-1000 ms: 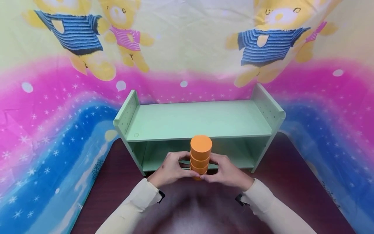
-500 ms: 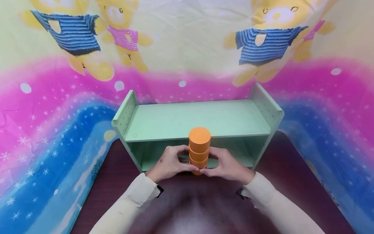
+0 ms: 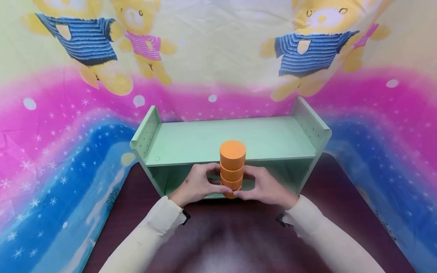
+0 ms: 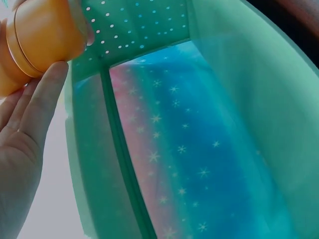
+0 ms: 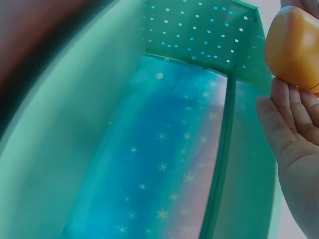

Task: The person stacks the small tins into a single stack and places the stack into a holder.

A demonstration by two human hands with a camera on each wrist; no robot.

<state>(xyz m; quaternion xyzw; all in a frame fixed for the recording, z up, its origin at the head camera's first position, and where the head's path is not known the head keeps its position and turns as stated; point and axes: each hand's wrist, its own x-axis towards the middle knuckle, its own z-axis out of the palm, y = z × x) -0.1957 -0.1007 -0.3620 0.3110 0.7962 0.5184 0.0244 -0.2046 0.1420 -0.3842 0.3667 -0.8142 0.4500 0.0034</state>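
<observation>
An upright stack of orange round containers (image 3: 232, 161) stands in the middle of the head view, in front of the shelf's front edge. From the left, my left hand (image 3: 197, 184) grips it between thumb and fingers. My right hand (image 3: 264, 186) holds it the same way from the other side. The two thumb tips nearly meet at the near side, low on the stack. In the left wrist view, fingers touch the orange container (image 4: 47, 35); the right wrist view shows only part of the orange container (image 5: 294, 47). The far side of the stack is hidden.
Behind the stack stands a pale green two-level shelf (image 3: 201, 138) with raised, perforated side panels. It rests on a dark red-brown table (image 3: 218, 242). A cloth backdrop (image 3: 211, 68) printed with bears hangs behind and along both sides.
Both hands have moved up and away from me with the orange stack, so its top now overlaps the upper shelf board more. The grip looks the same.
</observation>
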